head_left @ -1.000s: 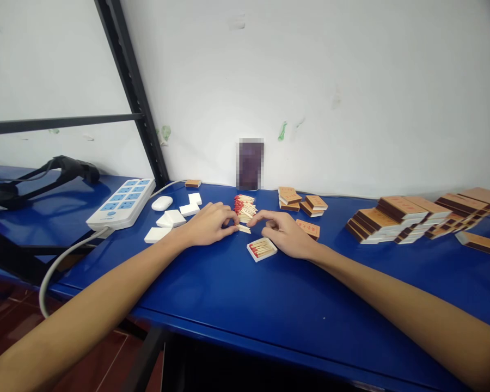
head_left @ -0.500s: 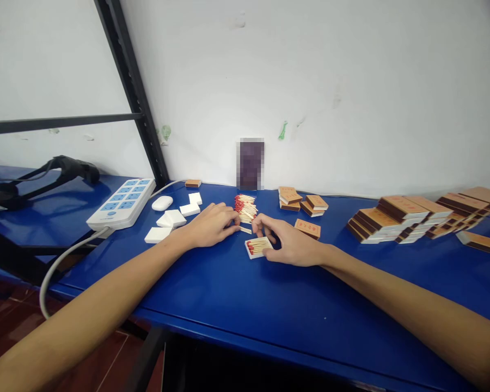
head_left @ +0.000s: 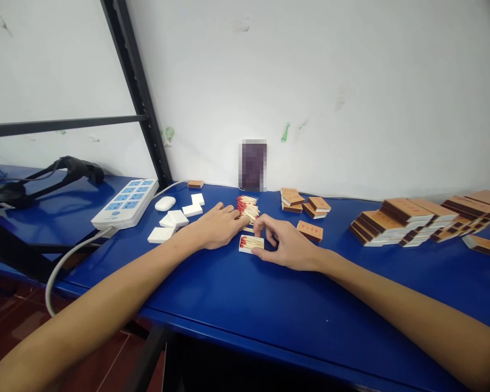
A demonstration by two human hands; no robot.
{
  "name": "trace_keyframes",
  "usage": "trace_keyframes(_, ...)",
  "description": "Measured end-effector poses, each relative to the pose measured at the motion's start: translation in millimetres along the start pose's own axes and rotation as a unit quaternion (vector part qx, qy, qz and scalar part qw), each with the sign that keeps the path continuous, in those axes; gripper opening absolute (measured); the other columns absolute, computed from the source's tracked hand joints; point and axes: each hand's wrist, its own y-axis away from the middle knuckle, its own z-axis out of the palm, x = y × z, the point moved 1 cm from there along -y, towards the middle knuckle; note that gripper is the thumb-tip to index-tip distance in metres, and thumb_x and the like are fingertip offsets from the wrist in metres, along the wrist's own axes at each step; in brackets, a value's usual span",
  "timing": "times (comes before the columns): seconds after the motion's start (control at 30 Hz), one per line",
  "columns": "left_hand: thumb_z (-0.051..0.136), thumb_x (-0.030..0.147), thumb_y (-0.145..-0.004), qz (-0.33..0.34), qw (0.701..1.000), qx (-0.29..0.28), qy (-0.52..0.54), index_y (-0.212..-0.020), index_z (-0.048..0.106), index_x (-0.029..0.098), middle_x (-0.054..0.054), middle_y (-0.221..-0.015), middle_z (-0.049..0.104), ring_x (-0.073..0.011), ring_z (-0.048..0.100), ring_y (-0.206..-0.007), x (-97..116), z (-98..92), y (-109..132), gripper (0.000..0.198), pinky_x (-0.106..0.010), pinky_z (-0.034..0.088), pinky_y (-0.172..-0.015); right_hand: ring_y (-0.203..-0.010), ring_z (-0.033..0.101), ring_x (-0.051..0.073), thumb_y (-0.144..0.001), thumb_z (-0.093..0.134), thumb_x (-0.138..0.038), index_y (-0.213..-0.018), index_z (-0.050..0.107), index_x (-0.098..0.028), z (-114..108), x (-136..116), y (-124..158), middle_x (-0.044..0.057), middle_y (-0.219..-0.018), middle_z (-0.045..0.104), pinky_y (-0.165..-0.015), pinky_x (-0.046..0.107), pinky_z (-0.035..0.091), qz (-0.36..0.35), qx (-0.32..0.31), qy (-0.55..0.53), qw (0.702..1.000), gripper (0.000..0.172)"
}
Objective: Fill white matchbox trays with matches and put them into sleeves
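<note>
A small white matchbox tray [head_left: 251,244] holding red-headed matches lies on the blue table. My right hand [head_left: 286,243] curls at its right side, with the thumb at the lower edge and the index finger by the upper edge, closed on it. Behind the tray is a pile of loose red-headed matches [head_left: 248,206]. My left hand [head_left: 223,225] reaches palm down to the front of this pile, its fingers together beside a few loose matches; what its fingertips pinch is too small to name.
White trays [head_left: 174,219] and a white rounded case [head_left: 165,203] lie left, near a power strip [head_left: 126,204]. Matchboxes [head_left: 310,230] lie behind my right hand; stacked matchboxes [head_left: 404,212] stand farther right. A pixelated dark object [head_left: 253,165] is by the wall.
The tray has shifted left and turned nearly straight, with my right hand following it. My left hand's fingertips have moved slightly right and up, onto the near edge of the match pile.
</note>
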Motion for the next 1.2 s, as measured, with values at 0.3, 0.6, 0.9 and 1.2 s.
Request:
trace_keyframes(0.3, 0.034, 0.016, -0.093, 0.001, 0.999, -0.035, 0.02, -0.112, 0.053, 0.017, -0.012, -0.099, 0.064, -0.0254, 0.056, -0.09, 1.7, -2.4, -3.2, 0.027, -0.039, 0.036, -0.082, -0.057, 0.046, 0.009, -0.089, 0.053, -0.04, -0.103, 0.049, -0.022, 1.4, 3.8, -0.4, 0.001, -0.092, 0.061, -0.055, 0.025, 0.037, -0.007, 0.032, -0.095, 0.995, 0.024)
trace_keyframes(0.6, 0.038, 0.01, -0.089, 0.012, 1.0, -0.022, -0.012, -0.105, 0.051, 0.016, -0.012, -0.095, 0.064, -0.0246, 0.057, -0.087, 3.8, -2.8, -1.4, 0.022, -0.037, 0.036, -0.078, -0.07, 0.058, 0.02, -0.084, 0.056, -0.039, -0.084, 0.06, -0.017, -51.8, 33.5, -71.4, 0.007, -0.075, 0.065, -0.066, 0.032, 0.042, 0.145, 0.186, 0.149, 0.96, 0.022)
trace_keyframes(0.9, 0.03, 0.018, -0.099, 0.008, 1.0, -0.008, -0.021, -0.101, 0.053, 0.018, -0.008, -0.093, 0.064, -0.0213, 0.058, -0.08, 2.2, -4.4, 3.0, 0.023, -0.035, 0.035, -0.074, -0.096, 0.064, 0.035, -0.074, 0.062, -0.066, -0.104, 0.064, -0.004, -52.4, 83.6, -146.2, 0.027, -0.104, 0.065, -0.075, 0.038, 0.049, 0.269, 0.101, 0.24, 0.927, 0.069)
trace_keyframes(1.2, 0.036, 0.009, -0.091, -0.002, 1.0, -0.026, -0.008, -0.107, 0.051, 0.019, -0.007, -0.087, 0.065, -0.021, 0.058, -0.076, 3.8, -2.0, 3.6, 0.024, -0.034, 0.036, -0.074, -0.097, 0.065, 0.032, -0.076, 0.06, -0.067, -0.107, 0.063, -0.007, -46.5, 94.3, -158.1, 0.024, -0.106, 0.066, -0.076, 0.036, 0.051, 0.283, 0.146, 0.242, 0.916, 0.067)
